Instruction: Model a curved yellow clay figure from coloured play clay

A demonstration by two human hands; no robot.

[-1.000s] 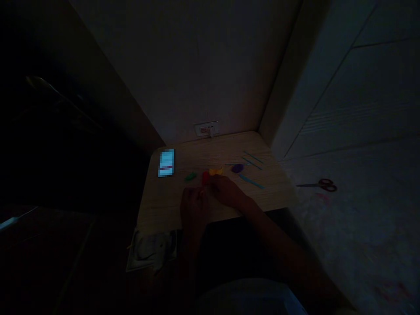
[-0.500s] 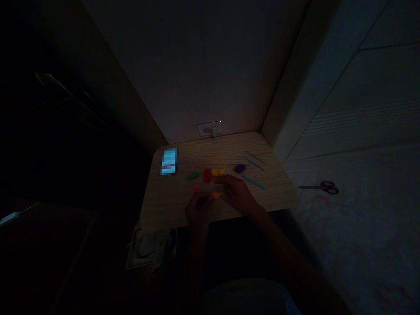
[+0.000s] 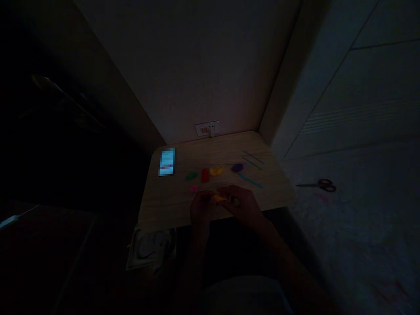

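Observation:
My left hand (image 3: 200, 207) and my right hand (image 3: 242, 203) meet over the front of the small wooden table (image 3: 170, 201). Between their fingertips is a small orange-yellow piece of modelling clay (image 3: 219, 198), pinched from both sides; its exact shape is too dark to make out. Just beyond lie a yellow clay lump (image 3: 215, 171), a red clay lump (image 3: 205, 175) and a green clay lump (image 3: 190, 176). A pink clay flower shape (image 3: 194, 188) rests by my left hand. Past my right hand are a purple clay lump (image 3: 237, 167) and a blue modelling tool (image 3: 250, 180).
A lit phone (image 3: 167, 162) lies at the table's left back. Thin blue sticks (image 3: 252, 162) lie at the right. A wall socket (image 3: 207, 128) holds a plug behind the table. Scissors (image 3: 318, 185) lie on a pale surface to the right. The room is dim.
My right hand has come back from near the yellow lump, down to the orange-yellow piece, and now grips it together with my left hand. The view has shifted slightly.

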